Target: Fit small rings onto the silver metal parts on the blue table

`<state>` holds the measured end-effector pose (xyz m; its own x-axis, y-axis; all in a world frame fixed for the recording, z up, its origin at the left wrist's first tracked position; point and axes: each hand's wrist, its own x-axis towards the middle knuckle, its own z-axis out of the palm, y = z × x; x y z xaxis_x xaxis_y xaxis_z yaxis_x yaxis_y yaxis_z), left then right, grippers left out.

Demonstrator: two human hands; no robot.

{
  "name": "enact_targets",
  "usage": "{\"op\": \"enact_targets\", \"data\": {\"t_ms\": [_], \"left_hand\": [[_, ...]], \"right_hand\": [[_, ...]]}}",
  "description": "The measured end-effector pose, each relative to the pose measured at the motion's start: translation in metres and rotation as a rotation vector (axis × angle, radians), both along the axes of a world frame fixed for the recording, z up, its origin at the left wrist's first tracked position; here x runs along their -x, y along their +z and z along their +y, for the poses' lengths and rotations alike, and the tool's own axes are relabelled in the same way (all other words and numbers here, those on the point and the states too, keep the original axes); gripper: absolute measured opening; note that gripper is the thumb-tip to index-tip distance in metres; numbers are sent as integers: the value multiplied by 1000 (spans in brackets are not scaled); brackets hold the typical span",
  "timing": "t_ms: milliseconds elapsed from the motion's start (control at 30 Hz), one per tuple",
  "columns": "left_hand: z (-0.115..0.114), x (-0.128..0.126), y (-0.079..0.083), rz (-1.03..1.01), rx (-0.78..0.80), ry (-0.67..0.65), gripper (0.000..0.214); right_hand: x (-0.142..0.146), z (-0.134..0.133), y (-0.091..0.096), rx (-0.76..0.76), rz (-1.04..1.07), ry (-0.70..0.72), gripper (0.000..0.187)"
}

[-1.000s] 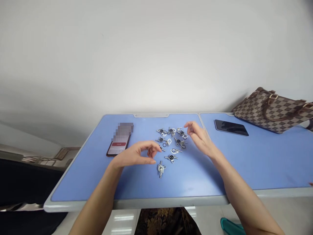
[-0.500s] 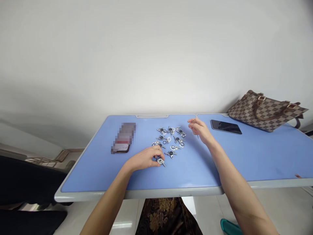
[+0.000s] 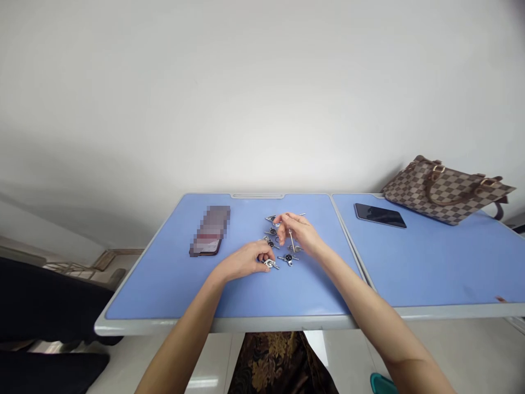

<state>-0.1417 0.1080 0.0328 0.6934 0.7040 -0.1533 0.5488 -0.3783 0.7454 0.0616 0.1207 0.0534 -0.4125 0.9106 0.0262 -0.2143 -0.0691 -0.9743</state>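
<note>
I have the left hand (image 3: pixel 248 259) low over the table (image 3: pixel 262 301), between its near edge and the middle, thumb and fingertips pinching a metal fitting (image 3: pixel 270 264). The fitting's flat plate shows beside the thumb and a stem pokes out toward the table's right edge; I can't tell whether it touches the surface. My right hand (image 3: pixel 301 232) is farther toward the far edge, its fingers curled around a thin rod (image 3: pixel 292 241) that points down toward the near edge. I can't make out the rod's upper end inside the fingers.

One loose fitting (image 3: pixel 289 259) lies just to the right of the pinched one. More parts (image 3: pixel 273 232) lie on the far-edge side of the left hand, some hidden from me by the right hand. A phone (image 3: pixel 212 249) lies toward the far left corner, its screen partly blurred out.

Against the table's right edge stands a second table (image 3: pixel 430 268). On it I see a dark phone (image 3: pixel 380 215) near the far left corner and a checkered bag (image 3: pixel 449 191) along the far edge.
</note>
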Motion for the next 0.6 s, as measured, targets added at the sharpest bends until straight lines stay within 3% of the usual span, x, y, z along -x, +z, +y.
{"op": "enact_targets", "data": {"t_ms": [300, 600], "left_hand": [[-1, 1, 3, 11, -4, 20, 19], [1, 1, 1, -17, 10, -17, 16]], "right_hand": [[-9, -9, -13, -78, -143, -81, 38], [-10, -15, -13, -123, -203, 35, 37]]}}
